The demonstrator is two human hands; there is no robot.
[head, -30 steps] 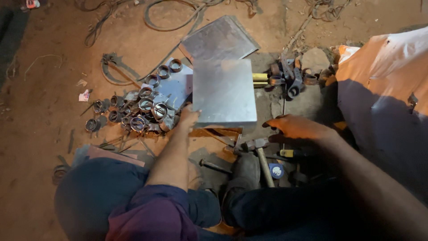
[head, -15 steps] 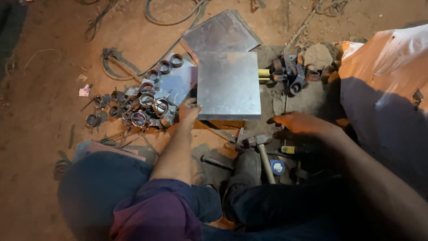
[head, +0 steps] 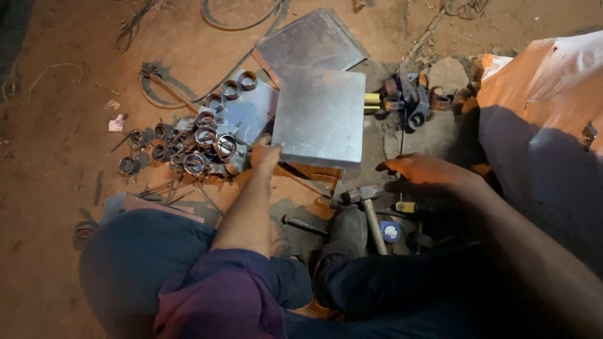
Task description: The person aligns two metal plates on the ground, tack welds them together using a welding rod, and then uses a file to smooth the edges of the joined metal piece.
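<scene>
I sit on a dirt floor looking down at my knees. My left hand [head: 265,154] grips the near left corner of a square grey metal sheet [head: 320,116] lying flat in front of me. Left of it lies a heap of short metal rings [head: 201,141], some on a smaller metal plate [head: 248,113]. My right hand [head: 421,171] hovers palm down, fingers apart, just above a hammer [head: 367,204] whose head rests near the sheet's near right corner. The hand holds nothing.
Another metal sheet [head: 311,41] lies beyond the square one. Dark metal clamps and fittings [head: 411,103] sit at the right, beside a stone [head: 446,74]. An orange cloth [head: 546,94] covers the right side. Cables [head: 220,19] trail across the dirt at the top.
The view has shifted slightly. My left hand has stayed on the sheet's corner and my right hand has stayed over the hammer.
</scene>
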